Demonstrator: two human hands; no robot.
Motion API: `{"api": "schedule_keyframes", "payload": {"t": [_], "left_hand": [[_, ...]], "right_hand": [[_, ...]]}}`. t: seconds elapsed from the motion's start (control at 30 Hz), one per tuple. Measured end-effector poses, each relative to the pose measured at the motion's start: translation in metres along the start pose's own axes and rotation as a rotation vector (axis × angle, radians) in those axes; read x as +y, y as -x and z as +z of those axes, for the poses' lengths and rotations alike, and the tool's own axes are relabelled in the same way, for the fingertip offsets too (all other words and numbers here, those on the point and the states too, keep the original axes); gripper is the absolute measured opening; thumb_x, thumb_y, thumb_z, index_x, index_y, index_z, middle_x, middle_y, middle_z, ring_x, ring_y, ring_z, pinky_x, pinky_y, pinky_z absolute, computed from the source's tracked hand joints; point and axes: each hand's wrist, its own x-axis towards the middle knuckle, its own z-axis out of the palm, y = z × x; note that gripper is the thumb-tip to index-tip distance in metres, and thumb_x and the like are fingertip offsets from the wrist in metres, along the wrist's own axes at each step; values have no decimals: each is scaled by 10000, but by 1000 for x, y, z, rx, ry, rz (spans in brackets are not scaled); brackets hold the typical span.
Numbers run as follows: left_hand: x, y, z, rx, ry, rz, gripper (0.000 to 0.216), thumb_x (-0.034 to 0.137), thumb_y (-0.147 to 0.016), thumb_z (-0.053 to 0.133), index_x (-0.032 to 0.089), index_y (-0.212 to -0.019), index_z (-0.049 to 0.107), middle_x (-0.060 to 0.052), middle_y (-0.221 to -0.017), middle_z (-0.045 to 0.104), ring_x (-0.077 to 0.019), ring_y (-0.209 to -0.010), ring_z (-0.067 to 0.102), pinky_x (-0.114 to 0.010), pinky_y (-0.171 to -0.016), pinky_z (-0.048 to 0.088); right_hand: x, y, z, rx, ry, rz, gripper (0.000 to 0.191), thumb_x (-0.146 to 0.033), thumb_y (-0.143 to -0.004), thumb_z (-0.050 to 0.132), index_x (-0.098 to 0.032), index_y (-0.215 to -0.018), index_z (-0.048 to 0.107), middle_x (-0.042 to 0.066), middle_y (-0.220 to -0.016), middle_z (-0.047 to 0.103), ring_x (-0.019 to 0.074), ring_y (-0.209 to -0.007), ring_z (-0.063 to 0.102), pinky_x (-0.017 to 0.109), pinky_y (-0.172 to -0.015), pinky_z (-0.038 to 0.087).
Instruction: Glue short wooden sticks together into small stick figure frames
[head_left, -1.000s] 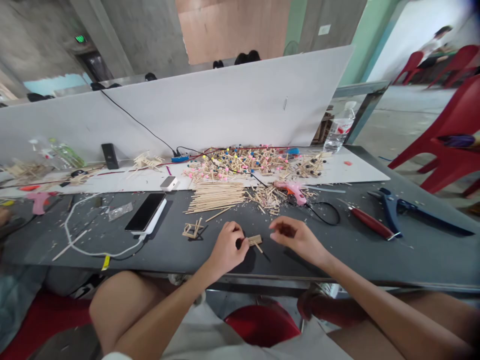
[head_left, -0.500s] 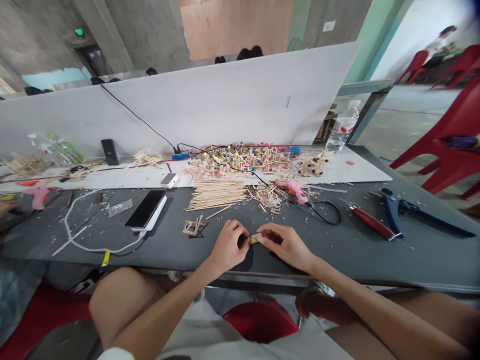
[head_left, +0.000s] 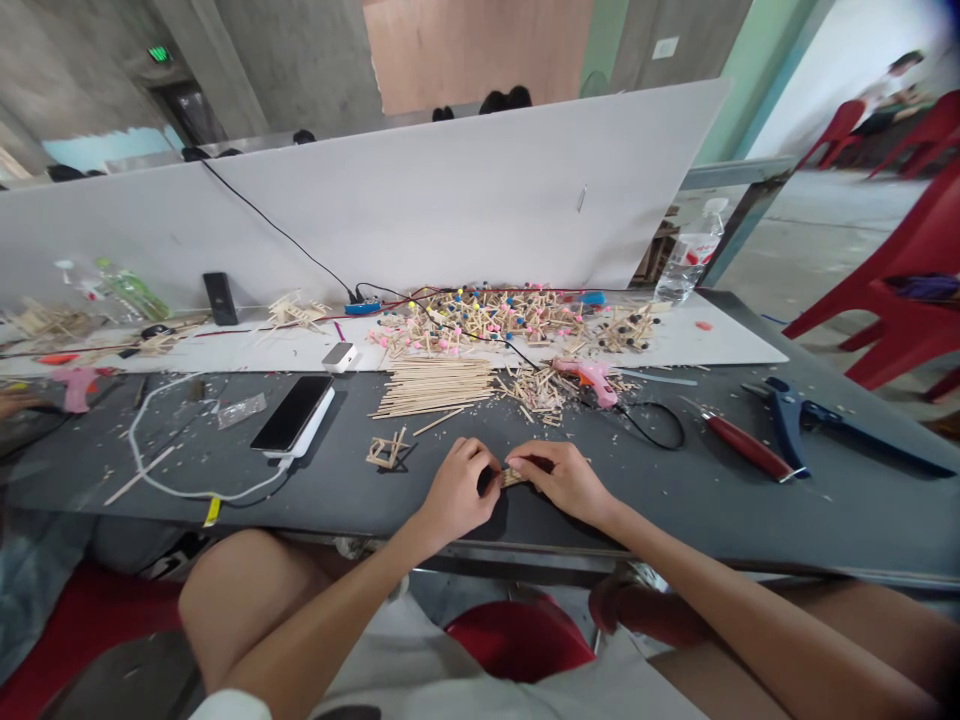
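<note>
Near the front edge of the grey table lies a small flat row of short wooden sticks (head_left: 511, 478), partly covered by my fingers. My left hand (head_left: 463, 487) is closed on its left end. Over its right side is my right hand (head_left: 564, 482), thumb and fingertips pinched together at the top of the sticks. A small glued stick frame (head_left: 387, 450) sits to the left of my left hand. Beyond the hands lie a stack of long thin wooden sticks (head_left: 435, 387) and a heap of short cut pieces (head_left: 536, 392).
A pink glue gun (head_left: 592, 382) with a black cord lies behind my right hand. To the right are a red-handled tool (head_left: 750, 447) and blue cutters (head_left: 787, 425). A phone (head_left: 292, 413) rests on a white box at left. Ball-tipped sticks (head_left: 487, 318) pile by the white partition (head_left: 420, 220).
My right hand has shifted left over the stick row, its fingertips moving from the right end to the top and covering more of it. My left hand stays almost in place.
</note>
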Motion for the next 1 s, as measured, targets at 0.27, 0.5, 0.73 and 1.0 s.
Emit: {"api": "schedule_keyframes", "payload": {"t": [0.27, 0.5, 0.73, 1.0], "left_hand": [[-2, 0, 1, -7, -4, 4, 89, 110, -829, 595, 195, -847, 613, -69, -912, 603, -228, -916, 550, -380, -827, 489], [-3, 0, 2, 0, 0, 1, 80, 117, -836, 586, 194, -850, 604, -75, -916, 605, -231, -921, 554, -378, -829, 491], [-2, 0, 1, -23, -18, 7, 92, 101, -822, 573, 190, -842, 584, -77, -918, 601, -233, -920, 550, -380, -834, 490], [-2, 0, 1, -37, -33, 1, 101, 106, -826, 563, 192, -876, 585, -71, -923, 591, -233, -928, 539, -376, -841, 486]], "right_hand": [[2, -9, 2, -29, -110, 93, 464, -553, -913, 515, -152, -808, 723, -10, -597, 574, 107, -529, 479, 224, -506, 367], [3, -9, 4, -36, -81, 99, 464, -544, -899, 543, -153, -720, 718, -9, -559, 570, 110, -532, 478, 219, -496, 347], [1, -9, 5, -58, -176, 122, 439, -535, -878, 578, -155, -704, 713, 12, -641, 666, 128, -564, 567, 223, -522, 408], [7, -9, 5, -57, -181, 100, 457, -534, -882, 581, -137, -708, 724, 26, -656, 683, 125, -572, 568, 213, -517, 405]]}}
